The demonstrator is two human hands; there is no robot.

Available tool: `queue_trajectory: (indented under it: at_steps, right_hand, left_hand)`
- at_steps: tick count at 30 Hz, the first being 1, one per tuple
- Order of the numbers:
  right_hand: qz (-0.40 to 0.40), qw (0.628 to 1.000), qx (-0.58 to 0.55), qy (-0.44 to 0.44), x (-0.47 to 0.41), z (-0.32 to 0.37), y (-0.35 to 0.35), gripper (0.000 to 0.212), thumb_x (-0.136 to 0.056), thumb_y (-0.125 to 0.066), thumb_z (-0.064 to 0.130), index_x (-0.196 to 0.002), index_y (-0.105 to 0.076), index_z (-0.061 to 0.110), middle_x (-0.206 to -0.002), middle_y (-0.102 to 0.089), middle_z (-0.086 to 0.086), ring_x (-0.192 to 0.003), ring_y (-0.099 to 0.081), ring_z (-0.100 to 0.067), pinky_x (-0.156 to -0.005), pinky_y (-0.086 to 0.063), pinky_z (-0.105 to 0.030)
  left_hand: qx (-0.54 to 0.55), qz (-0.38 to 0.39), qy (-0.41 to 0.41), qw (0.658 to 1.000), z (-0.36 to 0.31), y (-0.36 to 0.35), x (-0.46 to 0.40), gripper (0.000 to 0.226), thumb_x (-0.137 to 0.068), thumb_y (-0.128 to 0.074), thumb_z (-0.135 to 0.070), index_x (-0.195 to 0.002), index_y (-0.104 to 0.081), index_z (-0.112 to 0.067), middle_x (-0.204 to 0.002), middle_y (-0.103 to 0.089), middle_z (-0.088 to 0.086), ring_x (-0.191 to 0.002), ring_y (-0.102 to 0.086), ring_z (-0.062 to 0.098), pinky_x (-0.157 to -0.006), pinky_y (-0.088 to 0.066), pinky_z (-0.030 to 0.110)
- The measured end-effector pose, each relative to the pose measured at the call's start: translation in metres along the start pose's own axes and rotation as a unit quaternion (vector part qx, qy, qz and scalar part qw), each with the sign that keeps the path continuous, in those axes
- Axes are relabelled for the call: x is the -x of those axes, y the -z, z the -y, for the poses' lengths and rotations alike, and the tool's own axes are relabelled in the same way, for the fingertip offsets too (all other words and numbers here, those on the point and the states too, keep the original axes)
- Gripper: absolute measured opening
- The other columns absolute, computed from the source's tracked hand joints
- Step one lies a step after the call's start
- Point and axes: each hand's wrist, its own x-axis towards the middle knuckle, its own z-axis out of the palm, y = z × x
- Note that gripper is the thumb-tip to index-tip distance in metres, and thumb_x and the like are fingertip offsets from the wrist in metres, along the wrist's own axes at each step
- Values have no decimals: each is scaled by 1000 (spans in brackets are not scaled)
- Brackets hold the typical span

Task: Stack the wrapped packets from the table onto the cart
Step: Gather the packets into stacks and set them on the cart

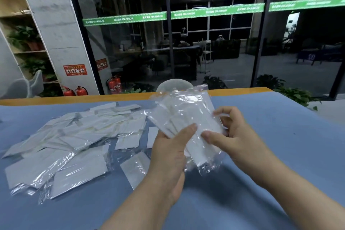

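To my left the loose packets (61,142) lie heaped on the blue counter (280,127), nearer my left hand (170,152). Both hands grip the gathered bundle (188,127) above the counter, its long axis running away from me; my right hand (235,136) pinches its right edge. The cart is out of view.

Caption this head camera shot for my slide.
Both hands hold a bundle of wrapped packets above the blue table.
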Motion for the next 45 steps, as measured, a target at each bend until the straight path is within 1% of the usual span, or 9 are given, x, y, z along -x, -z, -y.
queue_trajectory:
  at_steps: [2, 8, 14, 18, 23, 33, 37, 41, 45]
  right_hand:
    - [28, 998, -47, -28, 1, 0, 0, 69, -74, -90, 24, -129, -50, 35, -109, -73, -2, -92, -74, -25, -76, -59, -39]
    - [49, 996, -77, 16, 4, 6, 3, 40, -83, -76, 8, -119, -62, 19, -104, -76, -6, -93, -74, -25, -76, -60, -33]
    - [59, 979, 178, 85, 2, 4, 28, 38, -86, -78, 15, -110, -59, 37, -94, -69, 11, -81, -66, -15, -75, -55, -29]
    - [106, 948, 293, 68, -1, -9, 28, 60, -82, -79, 25, -118, -47, 60, -110, -60, 24, -91, -62, -6, -84, -53, -29]
    - [105, 955, 269, 69, 0, -20, 22, 69, -77, -86, 33, -122, -43, 63, -120, -49, 31, -99, -59, 2, -77, -50, -13]
    - [72, 950, 288, 100, -5, -31, 19, 56, -74, -86, 42, -115, -50, 54, -120, -51, 29, -111, -52, 4, -91, -47, -21]
    - [94, 942, 300, 116, -4, -31, 18, 50, -75, -86, 43, -115, -56, 47, -121, -46, 29, -115, -50, 4, -91, -45, -20]
    - [89, 945, 287, 127, -5, -35, 15, 57, -73, -87, 45, -119, -54, 49, -127, -39, 32, -122, -45, 6, -94, -40, -12]
    - [61, 955, 271, 104, -3, -36, 16, 51, -73, -88, 38, -111, -56, 47, -118, -53, 28, -110, -52, 5, -83, -40, -9]
  left_hand:
    - [10, 8, -10, 1000, -1, 0, 1, 31, -93, -67, -13, -124, -67, -10, -117, -74, 17, -108, -72, 36, -98, -54, 52]
    - [-85, 56, -26, 994, 4, -1, 0, 39, -92, -70, -25, -129, -65, -13, -120, -74, 10, -114, -70, 27, -97, -55, 39]
    - [-101, -152, -104, 978, -11, 11, -7, 65, -70, -51, -93, -119, -57, -52, -120, -70, -13, -116, -65, 10, -110, -45, 47]
    - [-209, -152, -36, 965, -14, 11, -9, 84, -70, -32, -96, -100, -74, -31, -99, -76, -7, -98, -70, 16, -97, -55, 45]
    - [-269, -155, -37, 950, -5, 12, -12, 60, -96, -55, -59, -93, -62, 1, -78, -54, 0, -74, -49, 18, -67, -36, 33]
    - [-223, -182, -4, 958, -3, 11, -13, 15, -97, -60, -35, -94, -69, -23, -89, -68, -8, -79, -60, 13, -67, -45, 29]
    - [-229, -158, -24, 960, -5, 10, -12, 57, -92, -55, -64, -86, -70, -10, -80, -68, -10, -73, -59, 13, -71, -45, 33]
    - [-265, -180, -19, 947, 5, 19, -18, 21, -94, -62, -27, -86, -68, -8, -75, -62, -7, -74, -52, 17, -65, -39, 31]
    - [-236, -156, -11, 959, 6, 16, -16, 18, -99, -58, -30, -89, -72, -22, -87, -71, -13, -85, -62, 14, -76, -47, 32]
